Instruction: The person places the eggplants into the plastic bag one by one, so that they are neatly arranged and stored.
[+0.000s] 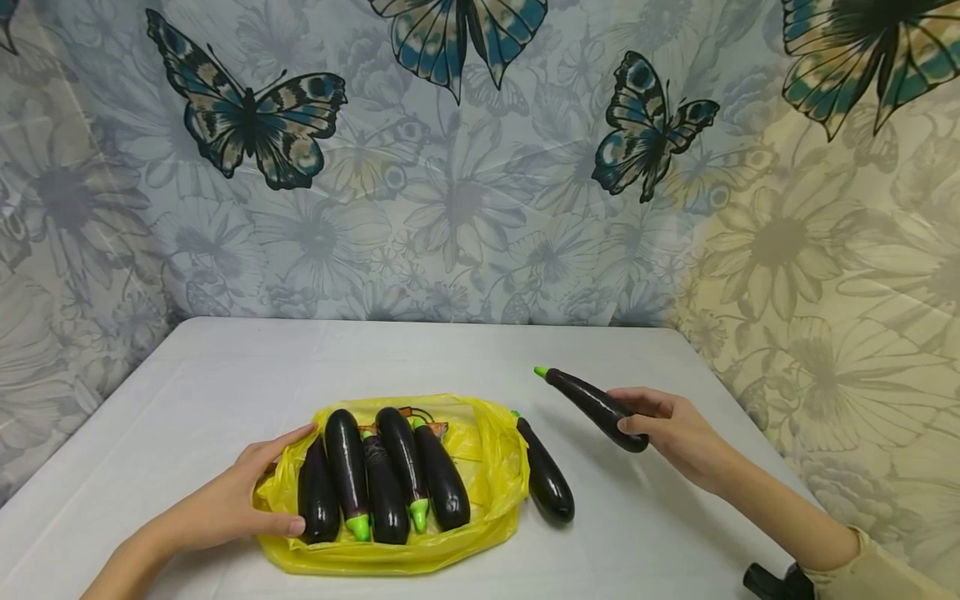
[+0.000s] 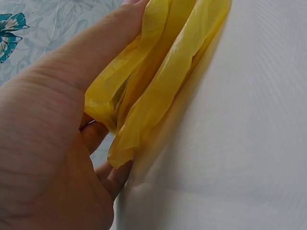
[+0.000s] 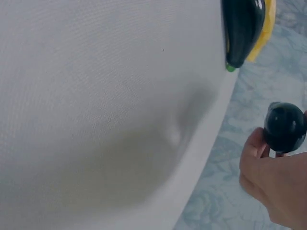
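In the head view, my right hand (image 1: pixel 678 433) pinches an eggplant (image 1: pixel 596 408) near its thick end, between thumb and fingers. It is held tilted above the table, its green stem end pointing up and left. From the right wrist view, the rounded end of this eggplant (image 3: pixel 284 128) faces the camera. My left hand (image 1: pixel 225 500) holds the left side of a yellow plastic bag (image 1: pixel 501 467), thumb at the near rim and fingers along the far side. Several glossy eggplants (image 1: pixel 345 467) lie side by side in the opened bag, their stem ends pointing different ways.
Another eggplant (image 1: pixel 551 479) lies on the white table (image 1: pixel 247 358) against the bag's right side. A black object (image 1: pixel 776 581) shows at the lower right, beside the right sleeve (image 1: pixel 870 567). A butterfly-patterned cloth (image 1: pixel 465 208) hangs behind the table.
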Demonstrator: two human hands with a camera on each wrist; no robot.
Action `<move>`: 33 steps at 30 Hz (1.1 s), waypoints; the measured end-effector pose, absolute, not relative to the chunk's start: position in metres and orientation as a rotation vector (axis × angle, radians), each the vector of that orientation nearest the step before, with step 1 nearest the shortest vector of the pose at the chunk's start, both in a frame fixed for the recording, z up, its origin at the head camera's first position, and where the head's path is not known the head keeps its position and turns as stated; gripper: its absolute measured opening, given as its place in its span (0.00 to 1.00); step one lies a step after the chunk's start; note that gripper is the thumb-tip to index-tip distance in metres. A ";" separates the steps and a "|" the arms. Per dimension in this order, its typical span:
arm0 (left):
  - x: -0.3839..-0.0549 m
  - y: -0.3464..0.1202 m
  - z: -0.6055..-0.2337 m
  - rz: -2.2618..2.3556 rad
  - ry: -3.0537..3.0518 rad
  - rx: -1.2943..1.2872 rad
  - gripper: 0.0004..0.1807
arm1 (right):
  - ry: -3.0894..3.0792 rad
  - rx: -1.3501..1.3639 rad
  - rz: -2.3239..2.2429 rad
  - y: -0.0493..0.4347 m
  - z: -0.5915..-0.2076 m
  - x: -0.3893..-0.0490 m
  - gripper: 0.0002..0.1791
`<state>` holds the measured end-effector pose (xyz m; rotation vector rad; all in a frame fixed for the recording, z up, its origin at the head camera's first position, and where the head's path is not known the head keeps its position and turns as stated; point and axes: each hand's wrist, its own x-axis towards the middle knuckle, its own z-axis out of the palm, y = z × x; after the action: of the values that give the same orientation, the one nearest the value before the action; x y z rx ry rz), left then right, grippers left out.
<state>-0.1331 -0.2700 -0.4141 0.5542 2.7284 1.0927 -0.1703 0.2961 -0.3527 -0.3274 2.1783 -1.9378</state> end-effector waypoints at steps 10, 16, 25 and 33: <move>-0.133 -0.271 -0.415 1.113 2.724 0.575 0.57 | 2.116 -0.250 -1.894 0.295 -0.358 -0.173 0.29; -0.133 -0.270 -0.414 1.132 2.715 0.590 0.57 | 2.171 -0.250 -1.829 0.294 -0.359 -0.171 0.30; -0.133 -0.269 -0.413 1.129 2.713 0.580 0.57 | 2.258 -0.293 -1.934 0.292 -0.349 -0.174 0.25; -0.133 -0.270 -0.414 1.116 2.720 0.575 0.57 | 2.101 -0.383 -2.190 0.281 -0.324 -0.186 0.22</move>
<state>-0.1333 -0.2702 -0.4136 0.5754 2.7196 1.1160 -0.1864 0.2809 -0.3244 -0.3827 2.1015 -2.1899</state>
